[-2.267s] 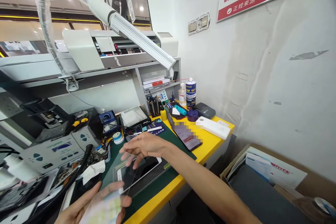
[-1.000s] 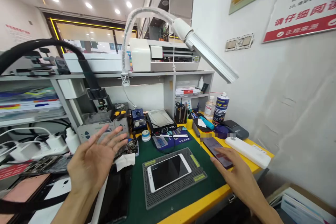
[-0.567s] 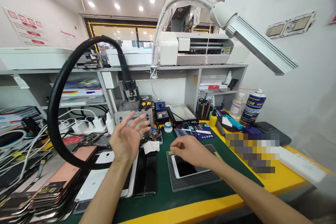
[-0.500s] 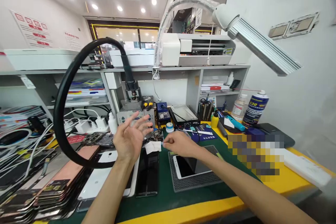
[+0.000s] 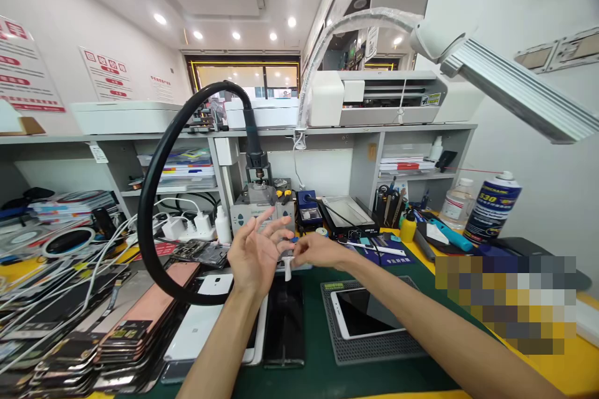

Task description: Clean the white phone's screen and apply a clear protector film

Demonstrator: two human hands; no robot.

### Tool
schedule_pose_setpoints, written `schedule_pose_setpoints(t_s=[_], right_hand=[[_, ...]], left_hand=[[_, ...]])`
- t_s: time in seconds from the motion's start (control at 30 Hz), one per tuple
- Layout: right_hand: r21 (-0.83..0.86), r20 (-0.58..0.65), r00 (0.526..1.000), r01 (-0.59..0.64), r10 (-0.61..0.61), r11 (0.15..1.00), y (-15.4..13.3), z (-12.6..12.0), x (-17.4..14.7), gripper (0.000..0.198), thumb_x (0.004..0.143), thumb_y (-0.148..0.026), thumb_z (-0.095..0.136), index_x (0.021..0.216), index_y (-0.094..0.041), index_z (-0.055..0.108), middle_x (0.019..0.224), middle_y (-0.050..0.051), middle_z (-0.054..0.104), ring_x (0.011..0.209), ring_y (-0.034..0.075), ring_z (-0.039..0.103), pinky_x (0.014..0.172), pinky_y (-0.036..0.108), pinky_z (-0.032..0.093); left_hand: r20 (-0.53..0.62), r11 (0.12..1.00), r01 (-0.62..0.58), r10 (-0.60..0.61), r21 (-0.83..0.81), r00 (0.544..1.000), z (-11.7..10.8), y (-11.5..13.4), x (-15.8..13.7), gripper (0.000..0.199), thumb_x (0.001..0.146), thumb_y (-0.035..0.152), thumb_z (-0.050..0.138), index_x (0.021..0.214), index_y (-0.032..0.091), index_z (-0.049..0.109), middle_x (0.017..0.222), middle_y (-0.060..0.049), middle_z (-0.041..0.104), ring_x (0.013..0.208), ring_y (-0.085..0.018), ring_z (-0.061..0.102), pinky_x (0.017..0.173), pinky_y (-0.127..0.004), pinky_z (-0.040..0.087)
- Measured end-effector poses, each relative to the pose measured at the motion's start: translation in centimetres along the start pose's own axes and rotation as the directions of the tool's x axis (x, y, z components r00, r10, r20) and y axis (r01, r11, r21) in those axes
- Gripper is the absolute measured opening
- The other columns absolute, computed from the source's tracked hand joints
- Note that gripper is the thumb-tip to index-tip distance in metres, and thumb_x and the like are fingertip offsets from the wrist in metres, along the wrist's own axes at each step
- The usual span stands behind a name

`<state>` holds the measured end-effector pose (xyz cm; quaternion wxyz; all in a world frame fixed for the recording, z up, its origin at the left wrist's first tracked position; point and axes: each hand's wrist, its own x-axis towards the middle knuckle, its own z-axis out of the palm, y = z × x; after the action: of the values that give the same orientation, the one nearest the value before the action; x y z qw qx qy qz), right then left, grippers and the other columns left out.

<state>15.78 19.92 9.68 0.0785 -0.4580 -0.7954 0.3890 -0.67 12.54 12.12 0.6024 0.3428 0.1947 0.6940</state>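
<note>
My left hand (image 5: 255, 257) is held palm up over the bench, with its fingers spread and nothing lying in it. Beside its fingertips, my right hand (image 5: 324, 252) pinches a small crumpled white tissue (image 5: 287, 270), which dangles from the fingers. Just below the tissue, a dark phone (image 5: 284, 327) lies flat on the green mat (image 5: 322, 380). A white-framed phone (image 5: 367, 315) with a dark screen rests on a grey perforated pad (image 5: 374, 354), partly covered by my right forearm.
Stacked phone parts (image 5: 140, 324) and white cables fill the left. A thick black hose (image 5: 147, 199) loops beside my left arm. At the back are a grey machine (image 5: 243, 212) and a shallow tray (image 5: 349, 212). A blue spray can (image 5: 493, 209) stands at right.
The tissue now hangs in my right fingers, drawn in close to my left hand. My left hand stays open. The camera view has turned, so the bench appears shifted right.
</note>
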Motion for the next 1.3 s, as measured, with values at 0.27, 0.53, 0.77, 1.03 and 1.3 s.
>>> schedule_pose_setpoints(t_s=[0.27, 0.53, 0.77, 1.03, 1.3], right_hand=[[0.415, 0.033, 0.999, 0.01, -0.026, 0.91, 3.9, -3.4, -7.1, 0.033, 0.096, -0.046, 0.07, 0.1, -0.014, 0.068, 0.077, -0.001, 0.059, 0.06, 0.01, 0.054, 0.052, 0.022, 0.046], [0.401, -0.341, 0.921, 0.325, -0.19, 0.856, 4.8, -2.7, -10.5, 0.021, 0.084, -0.042, 0.08, 0.085, -0.021, 0.081, 0.14, 0.007, 0.059, 0.117, 0.023, 0.059, 0.089, 0.028, 0.051], [0.237, -0.649, 0.743, 0.4, -0.161, 0.885, 4.9, -1.7, -11.1, 0.021, 0.094, -0.032, 0.063, 0.083, -0.017, 0.072, 0.074, 0.003, 0.07, 0.066, 0.017, 0.064, 0.059, 0.028, 0.049], [-0.332, -0.821, 0.296, 0.447, -0.488, 0.831, 4.0, 0.5, -11.1, 0.019, 0.101, -0.021, 0.052, 0.094, -0.017, 0.07, 0.097, 0.011, 0.07, 0.094, 0.023, 0.063, 0.087, 0.039, 0.05], [-0.389, -0.614, 0.457, 0.535, -0.643, 0.75, 3.2, 1.0, -11.7, 0.022, 0.102, -0.01, 0.049, 0.094, -0.015, 0.069, 0.087, 0.007, 0.061, 0.081, 0.017, 0.057, 0.072, 0.031, 0.048]], left_hand=[[-0.08, 0.969, 0.249, -0.247, 0.013, 0.966, 0.9, -1.6, -0.2, 0.044, 0.09, 0.039, 0.059, 0.121, 0.008, 0.057, 0.096, -0.018, 0.073, 0.084, -0.031, 0.075, 0.083, -0.047, 0.06], [0.091, 0.903, 0.429, -0.427, -0.002, 0.899, 1.9, -4.0, -1.3, 0.045, 0.093, 0.042, 0.056, 0.119, 0.005, 0.062, 0.097, -0.02, 0.073, 0.098, -0.037, 0.074, 0.097, -0.051, 0.053], [0.243, 0.887, 0.462, -0.444, -0.017, 0.862, 1.7, -4.7, -1.6, 0.052, 0.094, 0.046, 0.049, 0.126, 0.007, 0.062, 0.103, -0.022, 0.072, 0.085, -0.032, 0.071, 0.08, -0.049, 0.055], [0.244, 0.865, 0.5, -0.478, -0.034, 0.844, 2.1, -6.0, -2.1, 0.05, 0.103, 0.042, 0.042, 0.14, 0.011, 0.053, 0.113, -0.024, 0.072, 0.089, -0.032, 0.072, 0.08, -0.047, 0.055], [0.234, 0.872, 0.483, -0.454, -0.084, 0.86, 2.2, -6.3, -2.5, 0.045, 0.104, 0.038, 0.041, 0.134, 0.012, 0.063, 0.106, -0.016, 0.072, 0.085, -0.029, 0.073, 0.073, -0.045, 0.059]])
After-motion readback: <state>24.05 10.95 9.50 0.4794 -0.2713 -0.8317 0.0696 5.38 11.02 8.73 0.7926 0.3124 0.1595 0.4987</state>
